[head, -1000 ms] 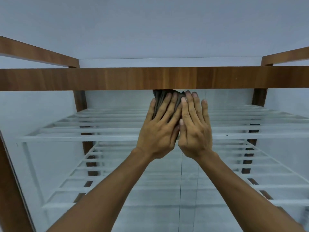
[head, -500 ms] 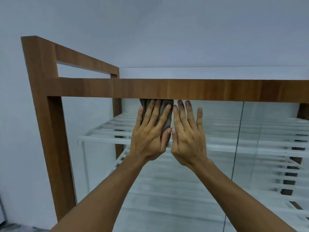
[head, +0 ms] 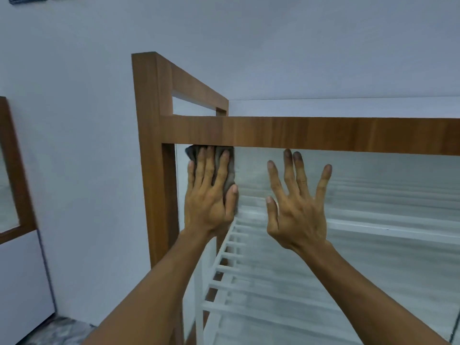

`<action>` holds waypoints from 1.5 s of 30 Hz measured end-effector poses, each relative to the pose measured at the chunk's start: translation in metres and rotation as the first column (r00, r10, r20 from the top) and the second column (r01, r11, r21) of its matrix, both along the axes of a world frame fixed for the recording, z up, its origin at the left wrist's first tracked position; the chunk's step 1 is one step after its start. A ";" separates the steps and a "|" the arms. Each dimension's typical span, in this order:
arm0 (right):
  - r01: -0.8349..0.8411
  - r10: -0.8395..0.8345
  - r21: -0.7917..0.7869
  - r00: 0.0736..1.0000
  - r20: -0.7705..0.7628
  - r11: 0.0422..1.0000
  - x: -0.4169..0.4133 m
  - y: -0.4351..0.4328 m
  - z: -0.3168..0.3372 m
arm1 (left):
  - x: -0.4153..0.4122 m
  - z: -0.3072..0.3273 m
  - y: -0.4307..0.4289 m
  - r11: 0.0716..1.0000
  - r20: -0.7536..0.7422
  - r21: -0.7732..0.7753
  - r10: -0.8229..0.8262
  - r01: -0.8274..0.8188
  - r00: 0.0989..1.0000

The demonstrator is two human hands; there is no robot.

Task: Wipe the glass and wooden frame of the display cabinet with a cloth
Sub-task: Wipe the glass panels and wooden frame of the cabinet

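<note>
The display cabinet has a brown wooden frame (head: pixel 323 133) with a top rail and a left post (head: pixel 149 170), and a glass front (head: pixel 373 190). My left hand (head: pixel 211 195) lies flat on a grey cloth (head: pixel 230 168), pinning it to the glass in the top left corner, just under the rail and beside the post. Most of the cloth is hidden under the palm. My right hand (head: pixel 296 207) is spread open on the glass a short way to the right, apart from the cloth and holding nothing.
White slatted shelves (head: pixel 273 290) show behind the glass. A plain white wall (head: pixel 74 145) stands left of the cabinet. A second wood-framed glass panel (head: pixel 10 170) sits at the far left edge, with patterned floor (head: pixel 57 329) below.
My left hand slid the cloth leftward along the glass under the top rail into the left corner. My right hand came off the cloth and spread its fingers. The view swung left.
</note>
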State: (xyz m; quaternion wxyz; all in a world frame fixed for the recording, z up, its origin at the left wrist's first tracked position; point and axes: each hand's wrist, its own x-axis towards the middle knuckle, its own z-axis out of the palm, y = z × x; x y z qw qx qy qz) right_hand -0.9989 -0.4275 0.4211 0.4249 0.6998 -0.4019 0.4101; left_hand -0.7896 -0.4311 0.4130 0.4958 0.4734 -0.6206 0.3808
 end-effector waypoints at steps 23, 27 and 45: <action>-0.007 0.008 -0.024 1.000 0.009 1.000 -0.005 -0.002 -0.008 | 0.007 -0.052 -0.003 0.999 -0.174 -0.021 -0.038 0.035 0.984; 0.022 -0.022 -0.015 0.999 0.031 1.000 0.000 -0.001 -0.012 | -0.028 -0.064 0.006 0.998 -0.181 0.048 -0.034 0.043 0.983; -0.083 0.084 0.019 0.996 -0.022 0.996 -0.052 0.003 -0.047 | -0.069 -0.060 0.005 0.999 -0.262 -0.003 -0.045 0.046 0.964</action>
